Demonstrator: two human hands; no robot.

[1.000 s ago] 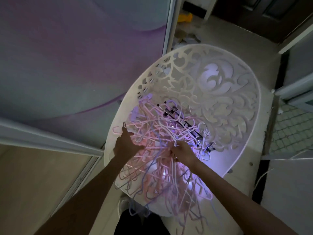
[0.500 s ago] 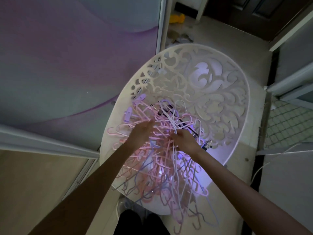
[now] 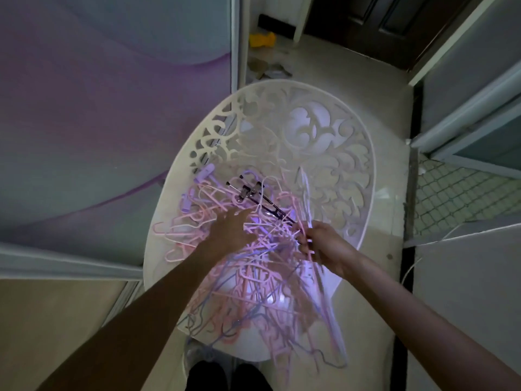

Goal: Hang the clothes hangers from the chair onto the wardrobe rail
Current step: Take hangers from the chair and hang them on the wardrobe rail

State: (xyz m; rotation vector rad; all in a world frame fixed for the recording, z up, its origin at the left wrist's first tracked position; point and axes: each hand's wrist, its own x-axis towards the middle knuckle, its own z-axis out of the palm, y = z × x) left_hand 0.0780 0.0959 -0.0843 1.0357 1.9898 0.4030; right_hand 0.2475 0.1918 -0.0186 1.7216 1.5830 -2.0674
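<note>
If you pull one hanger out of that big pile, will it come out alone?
Probably not. The hanger pile on the chair is a tangle of thin hooked shapes, so neighbours would likely snag and follow. The hangers look light and fairly stiff. The right hand is closed on several at once; the left hand reaches into the pile.
</note>
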